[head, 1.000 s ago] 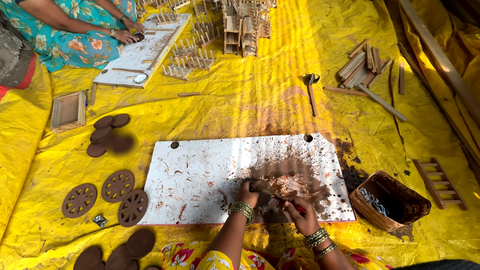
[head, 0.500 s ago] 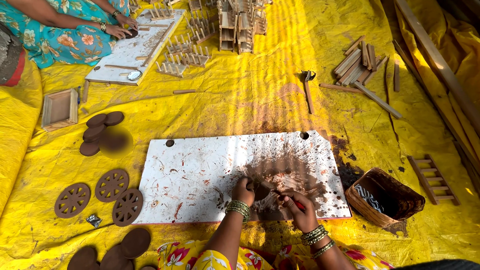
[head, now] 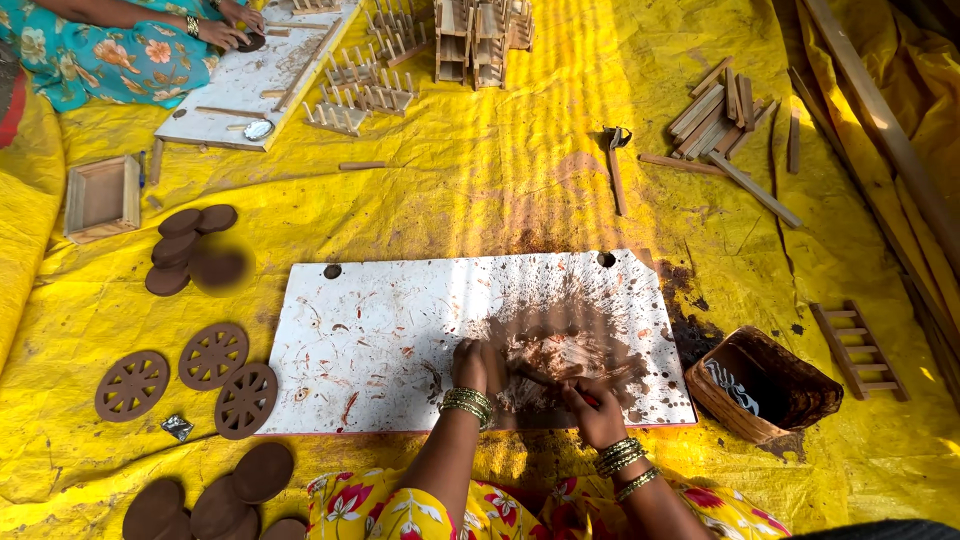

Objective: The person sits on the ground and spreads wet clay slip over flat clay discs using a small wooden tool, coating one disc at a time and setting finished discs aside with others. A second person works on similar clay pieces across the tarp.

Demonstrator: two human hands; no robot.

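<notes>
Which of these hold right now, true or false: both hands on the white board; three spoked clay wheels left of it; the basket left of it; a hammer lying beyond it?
1. Both the left hand and the right hand are on the white board: true.
2. Three spoked clay wheels lie left of it: true.
3. The basket sits to its left: false, to its right.
4. A hammer lies beyond it: true.

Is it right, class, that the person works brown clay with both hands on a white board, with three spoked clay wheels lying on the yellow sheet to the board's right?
Not quite. In the head view both hands, left hand and right hand, work brown clay on the white board, but the three spoked clay wheels lie on the yellow sheet to the board's left, not its right.
</notes>
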